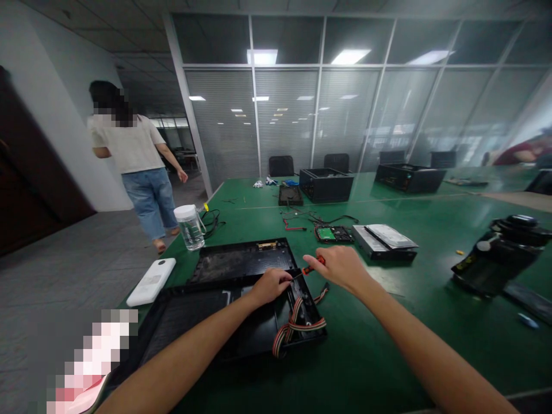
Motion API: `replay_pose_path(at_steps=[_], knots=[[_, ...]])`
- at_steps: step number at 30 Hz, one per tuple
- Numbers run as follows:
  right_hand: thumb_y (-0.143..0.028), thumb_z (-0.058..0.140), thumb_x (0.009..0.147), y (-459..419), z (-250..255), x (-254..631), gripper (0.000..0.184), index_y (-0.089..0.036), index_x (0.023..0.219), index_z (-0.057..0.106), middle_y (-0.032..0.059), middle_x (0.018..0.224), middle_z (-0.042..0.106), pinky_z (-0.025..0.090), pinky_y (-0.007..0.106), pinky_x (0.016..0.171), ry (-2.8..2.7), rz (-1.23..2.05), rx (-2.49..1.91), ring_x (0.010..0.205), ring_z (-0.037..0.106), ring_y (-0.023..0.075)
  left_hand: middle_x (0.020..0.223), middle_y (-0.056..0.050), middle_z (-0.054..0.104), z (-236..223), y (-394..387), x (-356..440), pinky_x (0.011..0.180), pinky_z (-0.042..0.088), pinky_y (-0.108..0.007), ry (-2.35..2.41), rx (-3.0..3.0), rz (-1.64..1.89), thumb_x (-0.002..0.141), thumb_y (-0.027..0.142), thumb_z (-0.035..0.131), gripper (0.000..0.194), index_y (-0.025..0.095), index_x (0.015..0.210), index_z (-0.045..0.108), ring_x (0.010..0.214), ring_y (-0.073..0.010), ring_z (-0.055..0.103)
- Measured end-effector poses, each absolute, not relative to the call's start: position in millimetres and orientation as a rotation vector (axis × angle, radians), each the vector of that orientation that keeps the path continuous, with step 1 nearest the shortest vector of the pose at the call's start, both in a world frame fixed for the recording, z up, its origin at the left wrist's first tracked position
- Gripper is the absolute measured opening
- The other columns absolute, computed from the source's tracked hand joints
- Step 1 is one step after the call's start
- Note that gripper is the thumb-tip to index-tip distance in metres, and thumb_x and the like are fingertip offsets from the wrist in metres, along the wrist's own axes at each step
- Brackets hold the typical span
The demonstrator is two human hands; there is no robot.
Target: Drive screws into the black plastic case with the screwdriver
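My right hand is closed around the red-and-black handle of a screwdriver. Its thin shaft points down and left, to the far right corner of a black computer panel. At that corner the fingertips of my left hand are pinched together beside the shaft's tip; whatever lies between them is too small to make out. A striped ribbon cable loops over the panel's right end. Directly behind lies another black panel with a brass-coloured piece near its far edge.
Left stand a water bottle and a white rectangular device. Beyond my hands lie a hard drive, loose cables and a boxy drive. Two black computer cases stand farther back. A person is at the left.
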State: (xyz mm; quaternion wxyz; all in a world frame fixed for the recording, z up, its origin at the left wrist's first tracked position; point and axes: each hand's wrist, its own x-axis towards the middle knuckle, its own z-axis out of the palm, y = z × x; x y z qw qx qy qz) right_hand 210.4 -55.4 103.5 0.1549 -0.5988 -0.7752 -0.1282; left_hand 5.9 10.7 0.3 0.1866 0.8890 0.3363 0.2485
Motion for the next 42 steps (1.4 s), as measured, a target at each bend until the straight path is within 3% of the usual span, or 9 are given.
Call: replay_pose_path(at_steps=[5,9,13,17,21,28,32,36,42], knots=[[-0.039,0.027,0.091,-53.3,143.2,179.1,0.038,-0.018,0.113,0.051,0.0073,0.082,0.068,0.037,0.026,0.062,-2.532,-0.265,-1.597,0.075,0.063,0.0196,0.081,-0.003,0.066,0.4,10.2,5.4,0.072,0.042,-0.023,0.956,2.518,0.7,0.077,0.016,0.056,0.014,0.016,0.086,0.067,0.074,-0.0145,0.058],[-0.055,0.019,0.089,-43.7,153.0,162.5,0.06,-0.014,0.088,0.063,0.0162,0.085,0.067,0.039,0.031,0.068,-2.542,-0.354,-1.773,0.084,0.062,0.0266,0.076,-0.002,0.065,0.1,9.9,5.1,0.068,0.041,-0.022,0.97,2.533,0.695,0.077,0.016,0.056,0.013,0.015,0.085,0.067,0.07,-0.0137,0.057],[-0.049,0.025,0.09,-39.2,156.6,157.3,0.049,-0.015,0.105,0.058,0.0139,0.089,0.067,0.04,0.032,0.068,-2.573,-0.268,-1.729,0.082,0.063,0.0252,0.074,-0.002,0.064,0.7,8.8,5.0,0.066,0.041,-0.022,0.976,2.53,0.69,0.077,0.016,0.056,0.012,0.015,0.084,0.066,0.068,-0.0134,0.056],[-0.055,0.021,0.089,-37.6,156.4,159.2,0.059,-0.013,0.09,0.062,0.0181,0.089,0.066,0.04,0.035,0.07,-2.517,-0.285,-1.809,0.085,0.062,0.0285,0.072,-0.002,0.063,2.5,7.8,4.4,0.065,0.041,-0.022,0.971,2.529,0.682,0.076,0.014,0.056,0.012,0.015,0.081,0.066,0.068,-0.0135,0.056],[-0.052,0.023,0.09,-35.8,154.1,164.3,0.053,-0.014,0.104,0.057,0.0149,0.09,0.067,0.041,0.033,0.069,-2.529,-0.23,-1.769,0.082,0.063,0.0259,0.073,-0.002,0.064,2.6,7.7,3.8,0.066,0.041,-0.022,0.952,2.532,0.694,0.077,0.014,0.055,0.013,0.015,0.083,0.067,0.069,-0.0137,0.057],[-0.053,0.022,0.089,-34.9,152.0,166.8,0.054,-0.014,0.104,0.056,0.0154,0.088,0.067,0.041,0.034,0.067,-2.523,-0.269,-1.74,0.081,0.063,0.0275,0.079,-0.003,0.066,0.8,8.0,4.2,0.071,0.042,-0.023,0.968,2.526,0.704,0.077,0.015,0.056,0.013,0.015,0.085,0.067,0.072,-0.0144,0.058],[-0.057,0.023,0.088,-35.1,151.4,168.6,0.057,-0.014,0.09,0.06,0.0168,0.087,0.066,0.039,0.033,0.067,-2.501,-0.267,-1.781,0.082,0.062,0.0284,0.08,-0.003,0.066,0.9,7.6,4.1,0.072,0.043,-0.023,0.991,2.525,0.693,0.078,0.016,0.056,0.013,0.015,0.085,0.067,0.074,-0.0147,0.058],[-0.049,0.032,0.088,-35.5,149.5,174.5,0.043,-0.017,0.103,0.057,0.0102,0.088,0.067,0.037,0.026,0.062,-2.568,-0.054,-1.653,0.077,0.062,0.0213,0.08,-0.003,0.066,0.8,7.8,4.1,0.073,0.043,-0.024,0.985,2.525,0.678,0.079,0.016,0.055,0.013,0.015,0.085,0.067,0.075,-0.0149,0.058],[-0.051,0.025,0.09,-26.7,132.0,191.8,0.054,-0.015,0.07,0.061,0.0125,0.072,0.064,0.035,0.027,0.066,-2.331,-0.174,-1.65,0.073,0.059,0.0205,0.085,-0.003,0.064,3.3,4.8,3.9,0.077,0.042,-0.025,0.966,2.538,0.661,0.082,0.016,0.051,0.014,0.016,0.089,0.063,0.08,-0.0153,0.057]])
